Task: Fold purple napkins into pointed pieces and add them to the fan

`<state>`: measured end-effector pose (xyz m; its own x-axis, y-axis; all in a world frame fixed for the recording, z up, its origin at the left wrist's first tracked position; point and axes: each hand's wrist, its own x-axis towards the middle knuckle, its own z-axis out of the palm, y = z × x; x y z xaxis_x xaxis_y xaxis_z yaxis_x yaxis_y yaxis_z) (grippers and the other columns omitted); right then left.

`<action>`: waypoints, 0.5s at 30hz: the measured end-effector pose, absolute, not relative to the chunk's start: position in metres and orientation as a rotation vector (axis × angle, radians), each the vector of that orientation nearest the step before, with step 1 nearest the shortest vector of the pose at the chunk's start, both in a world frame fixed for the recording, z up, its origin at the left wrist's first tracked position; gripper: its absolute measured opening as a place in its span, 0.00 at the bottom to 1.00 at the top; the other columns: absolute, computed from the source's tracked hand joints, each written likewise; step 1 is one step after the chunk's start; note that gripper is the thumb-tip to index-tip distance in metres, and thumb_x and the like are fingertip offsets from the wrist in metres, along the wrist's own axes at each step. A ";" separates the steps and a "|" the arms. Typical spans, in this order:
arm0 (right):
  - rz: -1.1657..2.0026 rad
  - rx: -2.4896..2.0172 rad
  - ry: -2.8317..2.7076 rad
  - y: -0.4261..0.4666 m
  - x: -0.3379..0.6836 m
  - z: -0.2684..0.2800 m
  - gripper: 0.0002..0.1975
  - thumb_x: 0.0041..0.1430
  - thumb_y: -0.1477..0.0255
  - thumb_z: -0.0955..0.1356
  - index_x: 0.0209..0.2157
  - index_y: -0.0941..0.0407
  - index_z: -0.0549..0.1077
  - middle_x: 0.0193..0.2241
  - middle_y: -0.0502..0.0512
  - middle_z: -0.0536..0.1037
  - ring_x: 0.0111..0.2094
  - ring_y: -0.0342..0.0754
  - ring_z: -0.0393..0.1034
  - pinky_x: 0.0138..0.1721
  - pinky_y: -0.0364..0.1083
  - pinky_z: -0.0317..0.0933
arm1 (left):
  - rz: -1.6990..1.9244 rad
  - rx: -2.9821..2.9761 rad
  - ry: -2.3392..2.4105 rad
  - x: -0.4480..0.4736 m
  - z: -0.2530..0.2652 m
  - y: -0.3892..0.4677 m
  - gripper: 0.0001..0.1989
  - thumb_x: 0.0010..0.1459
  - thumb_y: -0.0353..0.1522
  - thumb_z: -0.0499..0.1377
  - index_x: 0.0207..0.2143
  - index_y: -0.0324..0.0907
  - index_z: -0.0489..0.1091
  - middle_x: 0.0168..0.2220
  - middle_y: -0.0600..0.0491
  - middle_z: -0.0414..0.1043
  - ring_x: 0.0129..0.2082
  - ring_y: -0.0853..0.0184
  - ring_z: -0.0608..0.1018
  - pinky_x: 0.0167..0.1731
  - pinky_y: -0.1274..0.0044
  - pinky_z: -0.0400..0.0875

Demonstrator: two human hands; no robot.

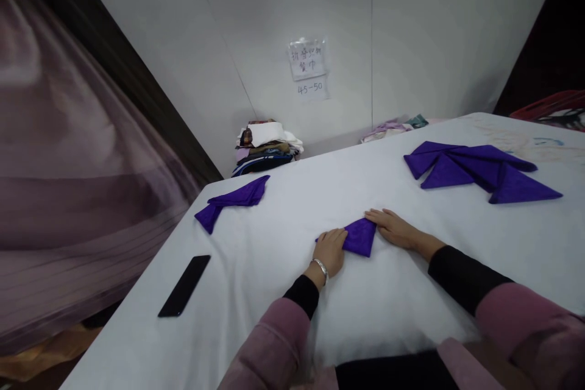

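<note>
A small folded purple napkin (360,237) lies on the white-covered table in front of me. My left hand (329,250), with a silver bracelet at its wrist, is closed over the napkin's left end and hides most of that part. Against the upper right corner of the same napkin rests my right hand (393,228), its fingers stretched out fairly flat and pointing left. The napkin's lower right corner shows between the hands.
Another folded purple napkin (240,195) lies at the left edge of the table (274,292), with a black phone (185,286) nearer me. Several folded purple napkins (479,167) overlap at the right. Stacked cloths (265,146) stand behind the table; a curtain (68,152) hangs left.
</note>
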<state>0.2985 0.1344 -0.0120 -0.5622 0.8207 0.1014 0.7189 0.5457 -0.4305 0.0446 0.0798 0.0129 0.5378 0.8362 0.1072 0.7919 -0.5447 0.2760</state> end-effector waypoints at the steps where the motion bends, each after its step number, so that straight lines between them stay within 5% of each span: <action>1: 0.504 -1.275 -2.490 0.134 0.298 -0.011 0.29 0.53 0.76 0.57 0.59 0.53 0.58 0.59 0.54 0.59 0.61 0.49 0.47 0.59 0.58 0.38 | 0.380 2.554 1.377 0.044 0.013 0.082 0.26 0.51 0.24 0.49 0.54 0.39 0.60 0.55 0.48 0.63 0.55 0.61 0.63 0.55 0.66 0.56; 8: 0.605 -1.228 -2.368 0.134 0.298 -0.011 0.27 0.51 0.73 0.60 0.55 0.53 0.63 0.56 0.56 0.64 0.59 0.53 0.50 0.59 0.59 0.37 | 0.663 1.977 1.480 0.040 0.021 0.105 0.17 0.54 0.30 0.49 0.46 0.43 0.69 0.40 0.53 0.75 0.39 0.65 0.74 0.43 0.73 0.67; 11: 0.742 -1.175 -2.174 0.133 0.294 -0.008 0.21 0.50 0.72 0.61 0.48 0.54 0.69 0.51 0.56 0.69 0.55 0.54 0.57 0.57 0.57 0.46 | 0.646 1.777 1.464 0.038 0.027 0.116 0.14 0.54 0.31 0.51 0.41 0.42 0.71 0.35 0.53 0.75 0.34 0.66 0.75 0.36 0.76 0.69; 15: 1.099 -1.200 -1.928 0.131 0.288 0.003 0.11 0.52 0.68 0.62 0.35 0.56 0.72 0.32 0.53 0.76 0.34 0.49 0.70 0.36 0.47 0.63 | 0.594 1.673 1.528 0.033 0.025 0.128 0.12 0.54 0.30 0.51 0.39 0.38 0.71 0.33 0.52 0.76 0.31 0.68 0.76 0.31 0.78 0.70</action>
<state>0.2881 0.1312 0.0032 -0.4039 0.9123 0.0670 0.4073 0.2450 -0.8799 0.0330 0.1281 0.0249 0.1683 0.9727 -0.1599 0.6092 0.0249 0.7926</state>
